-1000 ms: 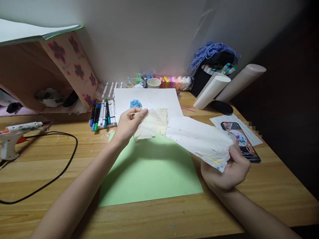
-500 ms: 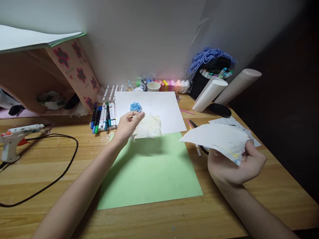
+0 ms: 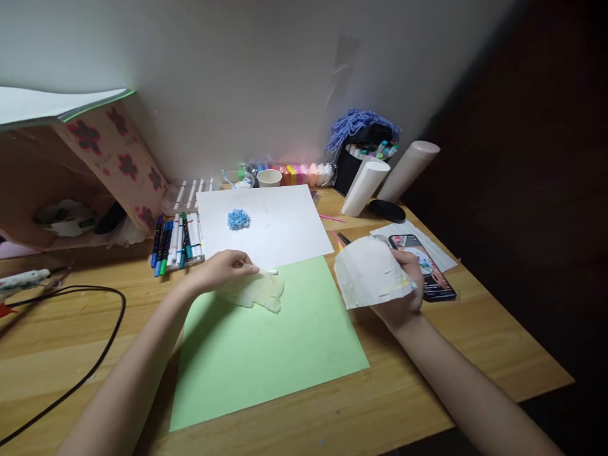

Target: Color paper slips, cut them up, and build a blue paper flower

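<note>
My left hand [image 3: 221, 272] pinches the edge of a thin cream-coloured sheet with ragged edges [image 3: 266, 294], held over the upper part of a green paper sheet [image 3: 285, 354]. My right hand [image 3: 406, 291] grips a stiff whitish piece of paper [image 3: 370, 272], whose near edge is torn and flecked with yellow; most of the fingers are behind it. Beyond my left hand, a fluffy clump of blue shreds [image 3: 238, 220] rests on a white paper sheet [image 3: 289, 221]. Just past my right hand, a phone [image 3: 439, 282] with a lit screen lies on white paper.
Marker pens [image 3: 175, 244] lie at the left, near a pink box with flower drawings [image 3: 114, 158]. A glue gun [image 3: 23, 282] and black cable [image 3: 121, 316] occupy the far left. Along the wall stand a paper cup [image 3: 269, 178], a black pen holder [image 3: 346, 174] and a white roll [image 3: 365, 188].
My left hand has drawn the cream sheet nearer, off the white paper and over the green sheet. My right hand has turned its piece, and the phone now shows. The view has shifted right.
</note>
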Action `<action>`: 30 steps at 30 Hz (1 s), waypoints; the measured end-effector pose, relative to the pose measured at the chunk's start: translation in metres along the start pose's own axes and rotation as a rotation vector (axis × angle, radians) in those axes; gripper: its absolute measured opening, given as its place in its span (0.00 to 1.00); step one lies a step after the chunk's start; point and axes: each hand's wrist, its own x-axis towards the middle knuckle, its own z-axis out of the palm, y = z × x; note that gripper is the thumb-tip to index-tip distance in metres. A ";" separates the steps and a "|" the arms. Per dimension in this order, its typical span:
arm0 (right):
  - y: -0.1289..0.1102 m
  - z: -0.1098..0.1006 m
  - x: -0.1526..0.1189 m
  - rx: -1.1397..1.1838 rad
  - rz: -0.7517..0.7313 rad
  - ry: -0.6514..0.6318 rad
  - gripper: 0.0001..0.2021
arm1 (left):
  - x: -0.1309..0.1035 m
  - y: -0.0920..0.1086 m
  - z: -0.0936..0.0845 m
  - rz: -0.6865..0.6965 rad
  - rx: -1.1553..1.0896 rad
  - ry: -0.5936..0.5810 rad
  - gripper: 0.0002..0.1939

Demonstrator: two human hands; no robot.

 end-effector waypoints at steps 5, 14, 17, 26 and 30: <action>0.002 -0.003 0.017 -0.021 0.060 -0.050 0.08 | -0.009 0.001 -0.011 -0.028 -0.012 0.029 0.21; 0.020 -0.009 0.078 -0.190 -0.228 0.140 0.07 | -0.008 -0.015 0.003 0.029 -0.075 0.021 0.16; 0.027 -0.010 0.090 -0.317 -0.194 0.068 0.07 | -0.013 -0.014 0.010 0.031 -0.112 0.045 0.16; 0.046 0.001 0.032 -1.051 -0.140 -0.159 0.14 | -0.031 -0.028 0.036 0.019 -0.206 0.211 0.18; 0.026 -0.024 0.014 -1.431 -0.088 -0.091 0.08 | -0.032 -0.027 0.041 0.024 -0.188 0.214 0.20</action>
